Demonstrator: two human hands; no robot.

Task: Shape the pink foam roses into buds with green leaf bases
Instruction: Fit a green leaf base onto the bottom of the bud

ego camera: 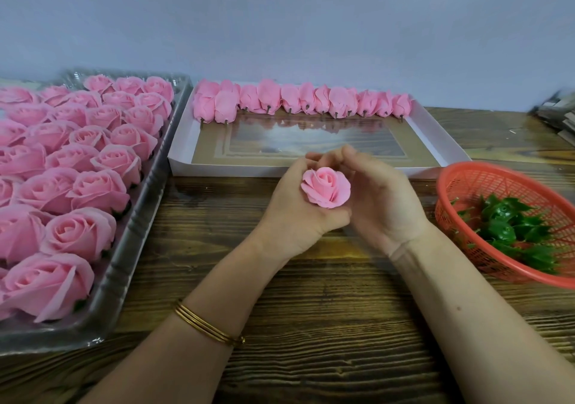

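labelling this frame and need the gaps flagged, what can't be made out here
All head view.
1. Underside of the held rose: hidden by the left hand and right hand round it, so any green base is unseen.
2. The clear tray of open roses: cut off by the left edge.
3. The red basket: blurred, cut by the right edge; leaf bases uncountable.
4. The grey objects far right: too blurred to identify.

held rose [325, 187] — soft matt foam | tray [130, 248] clear glossy plastic | table [311, 326] rough-grained matt wood | basket [466, 179] red plastic mesh | leaf bases [504, 217] shiny green plastic | box [435, 136] white card — glossy window [311, 139]
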